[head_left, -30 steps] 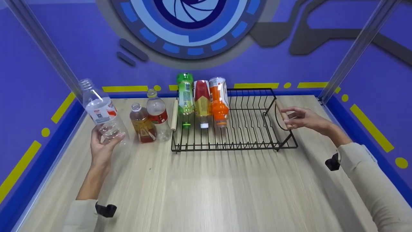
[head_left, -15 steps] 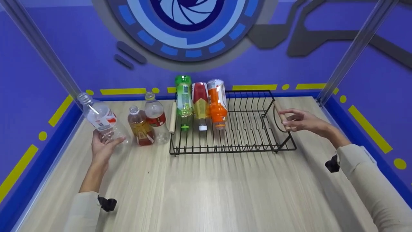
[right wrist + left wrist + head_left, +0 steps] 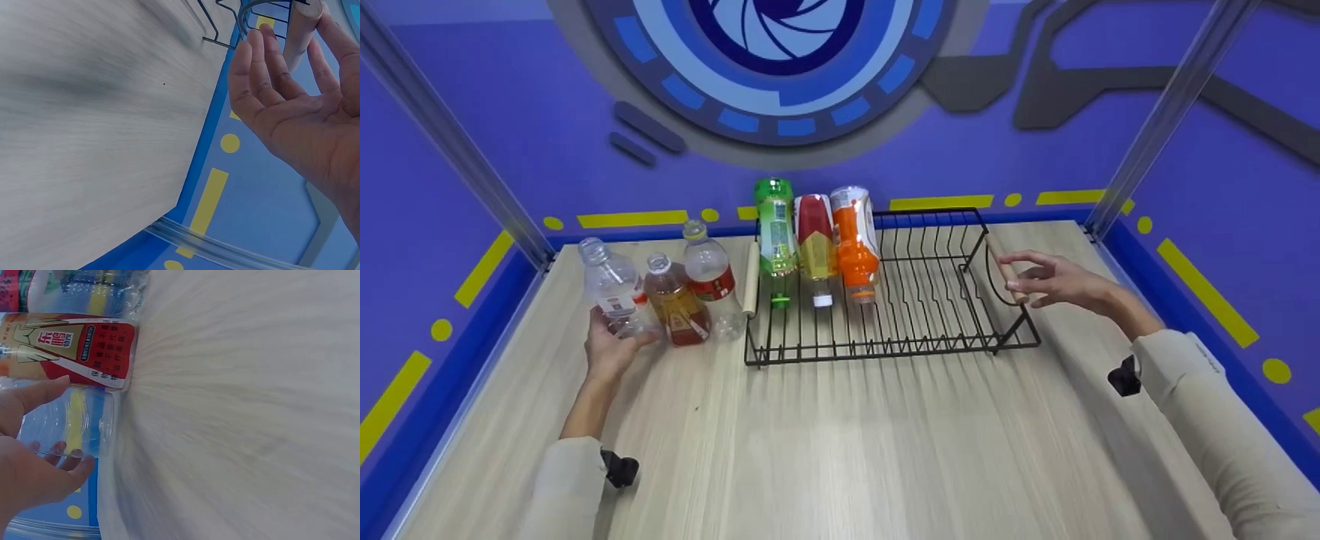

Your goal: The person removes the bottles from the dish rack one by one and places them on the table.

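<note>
My left hand [image 3: 611, 351] grips the lower part of a clear plastic bottle [image 3: 619, 300], which stands upright at the left end of a bottle row. In the left wrist view, the thumb lies along its near side and fingertips show at the far edge. Beside it stand a drink bottle [image 3: 679, 307] with a gold and red label and a clear bottle [image 3: 712, 281] with a red label. My right hand [image 3: 1061, 281] holds the wooden handle [image 3: 1006, 268] at the right end of a black wire rack [image 3: 900, 346] lightly, thumb and fingers about it.
On the rack's left half lie a green bottle [image 3: 776, 229], a red and yellow bottle [image 3: 815, 236] and an orange bottle [image 3: 856, 240], caps toward me. Another wooden handle [image 3: 751, 279] is at the rack's left end. Blue walls [image 3: 885, 172] enclose the table [image 3: 840, 450].
My left hand has lowered the clear bottle from a tilted position to upright beside the other standing bottles. My right hand has stayed at the rack handle.
</note>
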Demonstrator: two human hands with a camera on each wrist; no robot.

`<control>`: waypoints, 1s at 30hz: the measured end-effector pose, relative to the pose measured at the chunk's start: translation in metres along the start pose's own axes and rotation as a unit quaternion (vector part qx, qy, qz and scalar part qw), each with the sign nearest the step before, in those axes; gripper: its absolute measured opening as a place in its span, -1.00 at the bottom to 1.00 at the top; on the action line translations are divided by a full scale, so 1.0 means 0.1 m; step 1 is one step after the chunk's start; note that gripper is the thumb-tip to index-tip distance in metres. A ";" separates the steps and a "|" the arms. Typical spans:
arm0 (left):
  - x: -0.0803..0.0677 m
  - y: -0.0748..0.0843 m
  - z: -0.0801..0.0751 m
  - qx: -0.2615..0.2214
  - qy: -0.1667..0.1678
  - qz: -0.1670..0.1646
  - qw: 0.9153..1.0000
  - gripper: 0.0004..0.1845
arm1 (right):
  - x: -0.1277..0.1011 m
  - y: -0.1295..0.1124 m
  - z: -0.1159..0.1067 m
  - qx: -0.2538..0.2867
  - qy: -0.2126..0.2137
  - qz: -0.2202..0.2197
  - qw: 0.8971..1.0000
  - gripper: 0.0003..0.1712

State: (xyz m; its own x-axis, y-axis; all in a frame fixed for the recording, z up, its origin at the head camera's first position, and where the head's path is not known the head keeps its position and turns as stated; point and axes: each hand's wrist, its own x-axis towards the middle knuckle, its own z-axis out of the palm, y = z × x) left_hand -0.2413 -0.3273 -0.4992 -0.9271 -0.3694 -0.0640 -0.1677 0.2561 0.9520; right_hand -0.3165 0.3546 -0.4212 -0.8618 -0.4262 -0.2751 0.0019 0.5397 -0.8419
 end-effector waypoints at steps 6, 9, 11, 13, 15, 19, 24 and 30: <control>0.01 -0.02 0.02 0.023 -0.011 -0.002 1.000 0.07 | -0.01 0.01 0.01 0.007 0.000 0.007 1.000 -0.25; 0.02 -0.03 0.01 0.032 -0.022 -0.006 0.999 0.07 | -0.01 0.02 0.01 0.012 -0.002 0.008 1.000 -0.26; 0.02 -0.04 -0.01 0.035 -0.029 -0.006 0.999 0.08 | -0.01 0.02 0.01 0.013 -0.003 0.007 1.000 -0.26; 0.01 -0.05 -0.03 0.038 -0.034 -0.008 0.999 0.09 | -0.01 0.02 0.01 0.011 -0.003 0.007 1.000 -0.26; 0.00 -0.06 -0.05 0.040 -0.033 -0.010 0.999 0.09 | -0.01 0.01 0.01 0.011 -0.003 0.008 1.000 -0.26; -0.08 -0.08 -0.10 0.053 -0.016 -0.023 0.998 0.02 | 0.00 0.00 0.02 0.009 -0.005 0.007 1.000 -0.26; -0.23 -0.03 -0.15 0.065 -0.005 -0.049 0.997 -0.05 | -0.02 0.00 0.02 0.001 -0.005 0.004 1.000 -0.26; -0.53 0.06 -0.10 0.067 -0.001 -0.077 0.995 -0.17 | -0.03 0.01 0.02 -0.001 -0.005 0.004 1.000 -0.26</control>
State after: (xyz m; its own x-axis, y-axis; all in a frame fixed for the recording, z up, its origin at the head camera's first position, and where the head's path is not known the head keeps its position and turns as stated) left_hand -0.1894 -0.3153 -0.4868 -0.8876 -0.4119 -0.2061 -0.3502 0.3129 0.8828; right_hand -0.3132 0.3553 -0.4225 -0.8562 -0.4297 -0.2868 0.0079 0.5441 -0.8390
